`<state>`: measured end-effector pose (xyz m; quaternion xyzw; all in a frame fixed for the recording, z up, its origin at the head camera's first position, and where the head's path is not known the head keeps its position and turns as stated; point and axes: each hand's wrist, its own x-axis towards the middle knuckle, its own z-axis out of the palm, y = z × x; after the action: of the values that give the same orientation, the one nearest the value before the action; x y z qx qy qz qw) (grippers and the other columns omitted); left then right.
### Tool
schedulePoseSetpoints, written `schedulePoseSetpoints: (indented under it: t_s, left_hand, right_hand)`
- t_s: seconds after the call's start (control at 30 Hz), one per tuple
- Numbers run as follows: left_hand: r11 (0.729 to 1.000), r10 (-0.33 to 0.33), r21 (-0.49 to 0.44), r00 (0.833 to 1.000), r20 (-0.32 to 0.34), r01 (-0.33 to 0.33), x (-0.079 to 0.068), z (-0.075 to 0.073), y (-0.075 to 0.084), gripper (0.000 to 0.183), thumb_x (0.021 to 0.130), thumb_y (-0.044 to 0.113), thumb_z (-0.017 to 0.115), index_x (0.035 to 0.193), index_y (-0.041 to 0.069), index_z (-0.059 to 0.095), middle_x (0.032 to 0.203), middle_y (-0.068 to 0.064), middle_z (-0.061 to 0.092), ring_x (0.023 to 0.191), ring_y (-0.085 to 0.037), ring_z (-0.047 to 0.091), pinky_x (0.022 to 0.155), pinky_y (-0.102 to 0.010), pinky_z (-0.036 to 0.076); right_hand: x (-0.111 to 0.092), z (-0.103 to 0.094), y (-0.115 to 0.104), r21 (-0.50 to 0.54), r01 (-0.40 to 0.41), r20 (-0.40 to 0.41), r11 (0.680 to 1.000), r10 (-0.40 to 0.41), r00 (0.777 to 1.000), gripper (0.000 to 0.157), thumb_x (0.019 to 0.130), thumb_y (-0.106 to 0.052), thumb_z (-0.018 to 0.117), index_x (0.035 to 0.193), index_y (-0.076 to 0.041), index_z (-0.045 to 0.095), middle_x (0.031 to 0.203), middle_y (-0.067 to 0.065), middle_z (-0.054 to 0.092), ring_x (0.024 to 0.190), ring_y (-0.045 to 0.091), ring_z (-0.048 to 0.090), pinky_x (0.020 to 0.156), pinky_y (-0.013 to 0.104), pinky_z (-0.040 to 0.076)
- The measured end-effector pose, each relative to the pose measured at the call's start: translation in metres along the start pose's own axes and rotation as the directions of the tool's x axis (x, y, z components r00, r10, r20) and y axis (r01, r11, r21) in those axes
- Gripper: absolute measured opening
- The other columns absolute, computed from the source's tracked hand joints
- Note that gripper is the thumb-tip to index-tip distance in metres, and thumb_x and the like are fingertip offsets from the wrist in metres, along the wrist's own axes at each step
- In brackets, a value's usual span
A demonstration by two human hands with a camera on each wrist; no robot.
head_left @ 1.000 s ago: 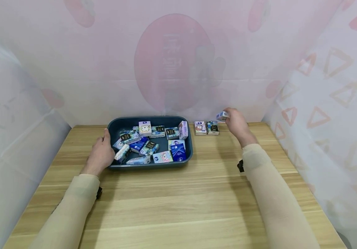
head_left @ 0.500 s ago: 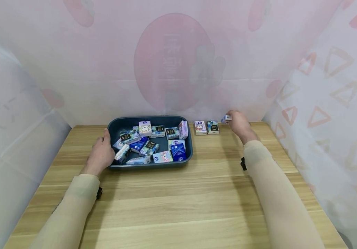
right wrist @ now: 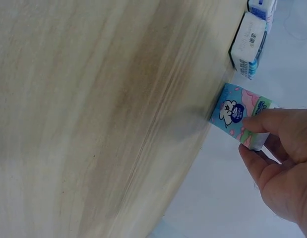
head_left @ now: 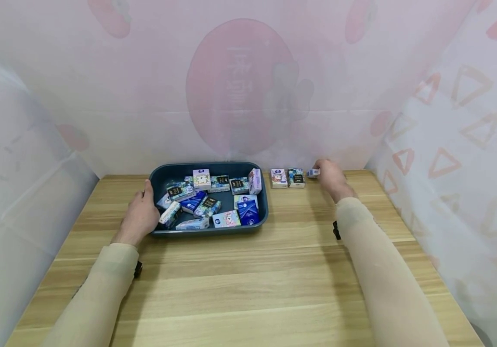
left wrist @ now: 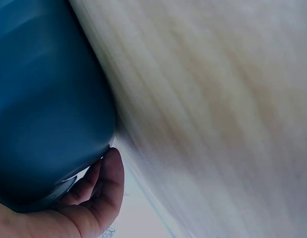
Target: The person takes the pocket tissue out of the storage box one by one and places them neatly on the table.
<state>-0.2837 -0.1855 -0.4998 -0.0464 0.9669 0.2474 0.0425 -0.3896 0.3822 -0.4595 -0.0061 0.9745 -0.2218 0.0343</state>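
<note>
My left hand (head_left: pixel 141 212) grips the left end of a dark blue tray (head_left: pixel 208 232); in the left wrist view its fingers (left wrist: pixel 109 186) curl at the tray's rim. Several small tissue packs lie jumbled in the tray, such as a dark blue pack (head_left: pixel 248 212) and a floral pack with a black label (head_left: pixel 181 191). My right hand (head_left: pixel 333 180) pinches a light blue and pink tissue pack (right wrist: pixel 235 111) with a white cartoon figure, one end at the table by the back edge. Left of it lie a white and purple pack (head_left: pixel 279 179) and a floral pack (head_left: pixel 296 177).
The wooden table (head_left: pixel 240 279) meets a pale printed cloth backdrop (head_left: pixel 339 96) at its back edge. Cloth side walls (head_left: pixel 461 183) flank it. The tray stands close against the backdrop.
My right hand has lowered the pack from above the table down toward its back edge, right of the two laid packs. The left hand and tray have stayed put.
</note>
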Motion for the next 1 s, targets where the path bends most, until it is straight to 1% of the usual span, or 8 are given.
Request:
schedulePoseSetpoints:
  t_s: [0.13,0.33,0.43,0.63,0.73,0.83,0.9,1.0]
  left_hand:
    - [1.0,0.007,0.0,1.0,-0.001,-0.007,-0.0006,-0.001,0.0006,0.093,0.113,0.0,0.042,0.186,0.004,-0.015,0.18,-0.053,0.02,0.155,-0.073,0.046,0.126,-0.087,0.043]
    - [1.0,0.006,-0.004,1.0,-0.007,-0.006,-0.0015,-0.0022,0.0022,0.093,0.113,-0.001,0.043,0.185,0.004,-0.015,0.18,-0.053,0.021,0.155,-0.073,0.046,0.126,-0.087,0.043]
    - [1.0,0.014,0.001,1.0,-0.008,-0.014,-0.0021,-0.0028,0.0024,0.093,0.113,-0.001,0.043,0.186,0.003,-0.014,0.179,-0.054,0.022,0.153,-0.072,0.048,0.125,-0.086,0.045]
    - [1.0,0.016,-0.001,1.0,-0.007,-0.016,-0.0028,-0.0024,0.002,0.093,0.113,-0.001,0.042,0.185,0.003,-0.015,0.179,-0.054,0.022,0.153,-0.072,0.048,0.125,-0.087,0.044]
    - [1.0,0.021,-0.003,1.0,-0.008,-0.021,-0.0027,-0.0018,0.0013,0.093,0.113,-0.001,0.043,0.185,0.003,-0.015,0.178,-0.054,0.023,0.152,-0.071,0.049,0.125,-0.087,0.045]
    - [1.0,0.027,-0.006,1.0,-0.007,-0.027,-0.0031,-0.002,0.0017,0.093,0.113,-0.001,0.043,0.185,0.003,-0.015,0.178,-0.054,0.024,0.151,-0.071,0.049,0.125,-0.086,0.044]
    - [1.0,0.026,-0.009,1.0,-0.003,-0.026,-0.0032,-0.0023,0.002,0.094,0.113,-0.001,0.043,0.185,0.003,-0.016,0.178,-0.054,0.023,0.153,-0.071,0.048,0.126,-0.087,0.044]
    - [1.0,0.024,-0.015,1.0,0.004,-0.024,-0.003,-0.0029,0.0022,0.094,0.113,-0.001,0.043,0.185,0.004,-0.017,0.18,-0.054,0.02,0.157,-0.073,0.043,0.128,-0.087,0.041]
  right_hand:
    - [0.002,0.0022,0.0021,-0.019,0.004,0.01,1.0,-0.003,1.0,0.047,0.108,0.013,0.054,0.152,0.004,0.068,0.161,0.03,0.066,0.152,0.052,0.062,0.132,0.067,0.052]
    - [0.0,0.0038,0.0022,-0.007,0.002,0.041,1.0,-0.002,0.999,0.052,0.108,0.014,0.047,0.154,0.002,0.068,0.166,0.03,0.062,0.157,0.053,0.058,0.135,0.067,0.049]
    - [-0.0007,0.005,0.0032,-0.01,0.007,0.057,1.0,-0.006,0.998,0.055,0.104,0.018,0.049,0.152,0.001,0.069,0.167,0.03,0.062,0.157,0.053,0.058,0.135,0.066,0.049]
    - [-0.0009,0.0059,0.0041,-0.078,0.052,0.077,0.996,-0.046,0.996,0.056,0.1,0.022,0.052,0.148,0.002,0.073,0.163,0.03,0.066,0.158,0.052,0.059,0.136,0.064,0.049]
    - [-0.0015,0.0054,0.0031,-0.082,0.062,0.096,0.995,-0.054,0.994,0.054,0.1,0.022,0.054,0.146,0.003,0.073,0.16,0.032,0.067,0.156,0.053,0.06,0.135,0.065,0.05]
    - [-0.0016,0.0058,0.0019,-0.101,0.065,0.121,0.993,-0.053,0.991,0.055,0.098,0.025,0.051,0.143,0.003,0.073,0.157,0.031,0.069,0.153,0.052,0.062,0.133,0.064,0.052]
    - [-0.0017,0.0061,0.0011,-0.128,0.07,0.141,0.989,-0.052,0.989,0.057,0.097,0.027,0.047,0.142,0.003,0.072,0.154,0.031,0.069,0.152,0.051,0.063,0.131,0.063,0.054]
    - [-0.0022,0.0065,-0.0005,-0.153,0.068,0.165,0.986,-0.042,0.985,0.056,0.099,0.029,0.045,0.141,0.003,0.072,0.152,0.029,0.069,0.151,0.048,0.063,0.131,0.06,0.054]
